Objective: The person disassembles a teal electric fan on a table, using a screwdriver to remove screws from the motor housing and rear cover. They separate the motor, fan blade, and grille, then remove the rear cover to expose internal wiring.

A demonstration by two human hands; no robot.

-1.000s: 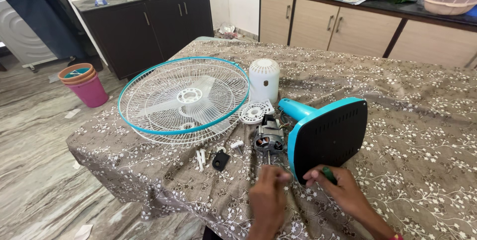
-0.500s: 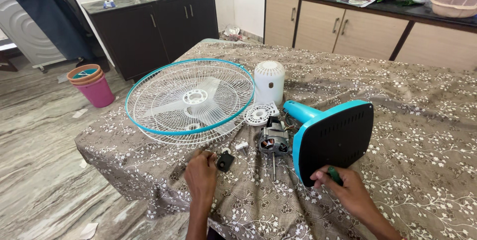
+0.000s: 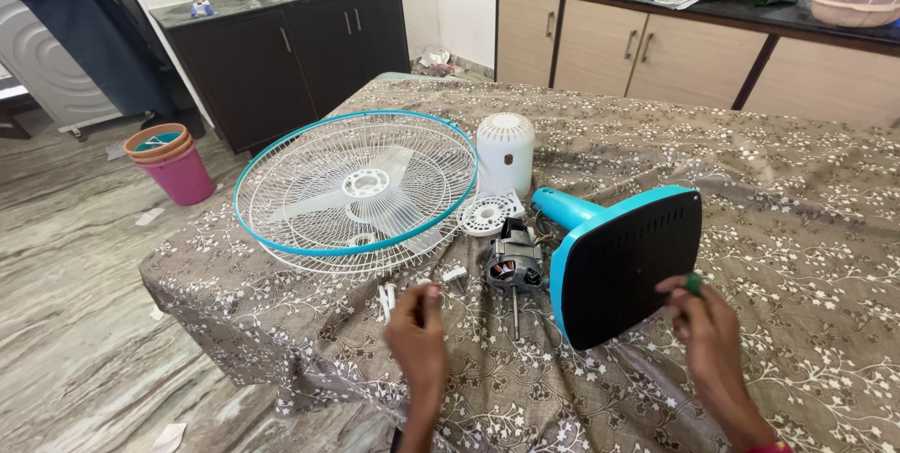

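Brown flowered cloth [image 3: 769, 228] covers the table, and both hands work near its front edge. Left hand [image 3: 417, 336] is closed around a small dark part, mostly hidden in the fingers, just in front of white pegs [image 3: 386, 298]. Right hand [image 3: 708, 326] pinches a green-handled tool [image 3: 694, 282] against the black face of the fan base [image 3: 623, 261], which stands tilted toward the front. Motor [image 3: 512, 264] lies between the hands, its shaft pointing to the front edge. Farther back rest the grille [image 3: 356, 186] and a white housing [image 3: 504, 153].
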